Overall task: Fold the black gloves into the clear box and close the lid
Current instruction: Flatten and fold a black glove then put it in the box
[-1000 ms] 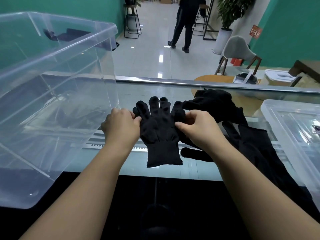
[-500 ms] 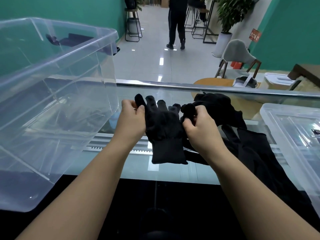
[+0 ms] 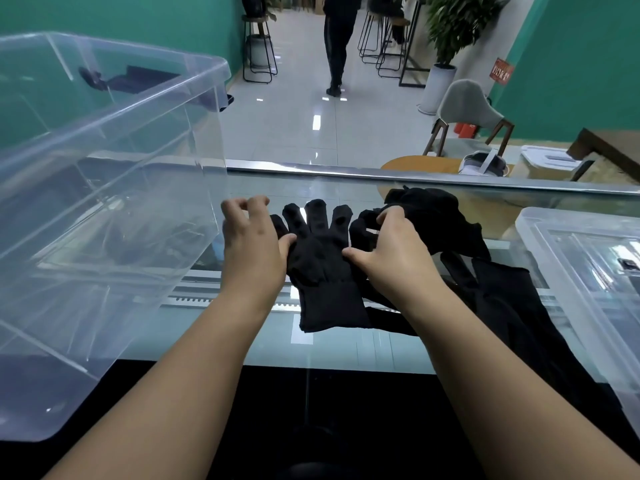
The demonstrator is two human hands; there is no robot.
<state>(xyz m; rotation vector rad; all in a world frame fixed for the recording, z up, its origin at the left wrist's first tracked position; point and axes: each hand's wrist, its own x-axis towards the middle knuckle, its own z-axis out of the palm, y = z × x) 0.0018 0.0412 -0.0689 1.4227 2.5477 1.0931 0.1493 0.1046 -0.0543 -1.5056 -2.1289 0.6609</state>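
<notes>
My left hand [image 3: 251, 251] and right hand [image 3: 391, 252] pinch flat black knit glove [image 3: 320, 261] lying between them on glass counter [image 3: 221, 344]. Folding step, I judge. Next: fold over, carry to open clear plastic box [image 3: 104, 209] left of left hand.

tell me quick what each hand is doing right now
Left hand: thumb pinches the left edge of the flat black glove.
Right hand: fingers curled on that glove's thumb side, thumb pressing its palm.

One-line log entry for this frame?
phase: flattening glove | left hand: holds glove | right hand: holds glove | clear box: open
</notes>
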